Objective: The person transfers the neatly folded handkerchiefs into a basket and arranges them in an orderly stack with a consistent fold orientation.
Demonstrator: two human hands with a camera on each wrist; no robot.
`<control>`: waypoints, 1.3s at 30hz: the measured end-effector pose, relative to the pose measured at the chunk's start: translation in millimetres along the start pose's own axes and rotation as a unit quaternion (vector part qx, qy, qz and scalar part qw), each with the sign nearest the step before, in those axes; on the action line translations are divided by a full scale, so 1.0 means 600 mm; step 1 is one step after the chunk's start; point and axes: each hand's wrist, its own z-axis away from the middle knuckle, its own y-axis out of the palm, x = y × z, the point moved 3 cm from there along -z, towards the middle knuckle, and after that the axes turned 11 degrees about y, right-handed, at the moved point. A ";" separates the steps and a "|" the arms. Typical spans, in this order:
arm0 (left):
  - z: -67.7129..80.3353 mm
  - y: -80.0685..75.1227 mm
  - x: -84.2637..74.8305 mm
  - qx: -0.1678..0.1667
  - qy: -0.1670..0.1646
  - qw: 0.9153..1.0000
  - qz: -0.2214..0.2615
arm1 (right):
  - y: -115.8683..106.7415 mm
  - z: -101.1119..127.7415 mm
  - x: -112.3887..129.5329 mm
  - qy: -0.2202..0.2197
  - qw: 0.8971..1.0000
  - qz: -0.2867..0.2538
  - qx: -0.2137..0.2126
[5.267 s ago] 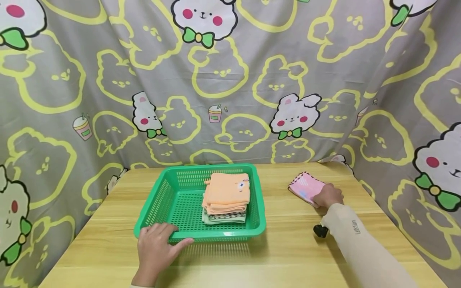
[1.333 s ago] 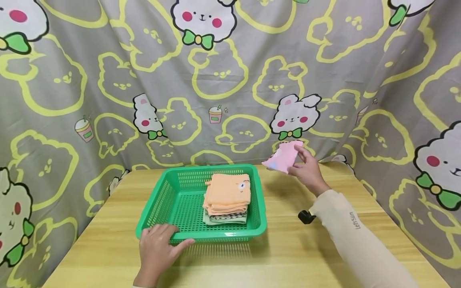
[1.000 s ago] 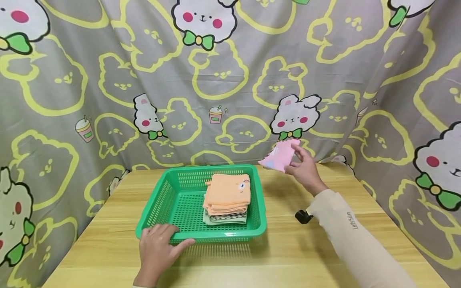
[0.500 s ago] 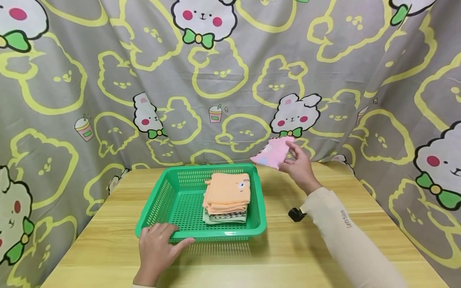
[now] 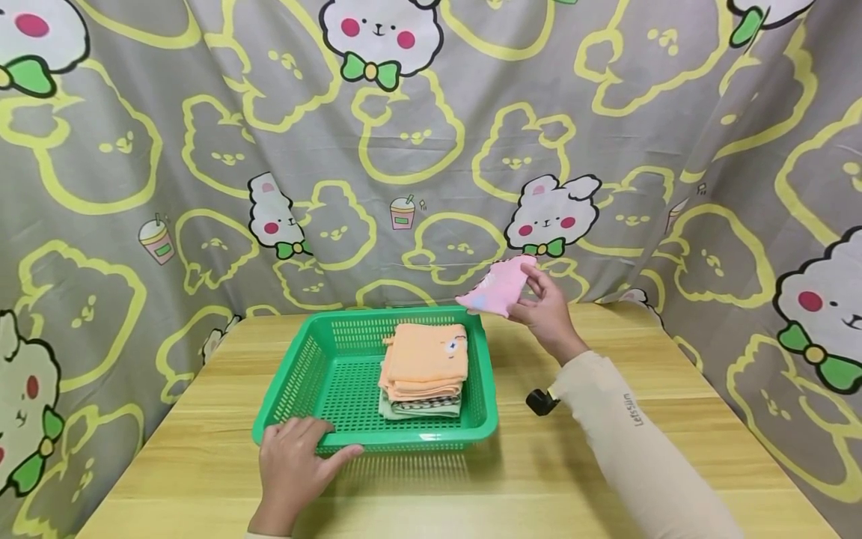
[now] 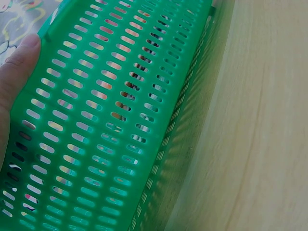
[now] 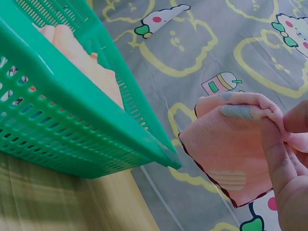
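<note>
My right hand (image 5: 547,311) pinches a folded pink cloth (image 5: 496,288) between thumb and fingers and holds it in the air, just above and beyond the far right corner of the basket (image 5: 304,358). In the right wrist view the cloth (image 7: 226,149) reads as thin, soft fabric with a dark stitched edge, a faint striped patch and a grey-blue mark near the fold; the fingers (image 7: 276,154) curl over its upper edge. The basket is a rectangular green plastic tray with sloped walls pierced by rows of small oblong slots, as the left wrist view shows closely on its wall (image 6: 110,120). Inside it, toward the right, lies a stack (image 5: 423,368) of folded cloths: plush orange ones on top, a pale green and a checked one below. My left hand (image 5: 296,468) rests flat on the near left rim of the basket, fingers straight and spread, thumb along the outer wall, gripping nothing. The basket stands on a table (image 5: 606,479) of light wood grain with a smooth finish. A printed curtain (image 5: 431,150), grey with yellow outlines and white bunnies, hangs in soft folds behind and on both sides.
</note>
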 end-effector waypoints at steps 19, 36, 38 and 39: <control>0.001 0.001 0.001 0.001 0.001 1.000 0.001 | 0.031 -0.003 -0.006 0.004 1.000 -0.011 0.014; 0.001 0.001 0.000 -0.001 0.005 1.000 0.002 | 0.068 -0.003 -0.027 0.032 0.994 -0.100 0.036; 0.001 0.001 0.001 -0.001 0.005 1.000 0.001 | 0.072 -0.001 -0.026 0.035 0.992 -0.116 0.038; 0.001 0.001 0.001 -0.002 0.005 1.000 0.002 | 0.074 0.000 -0.026 0.038 0.991 -0.125 0.039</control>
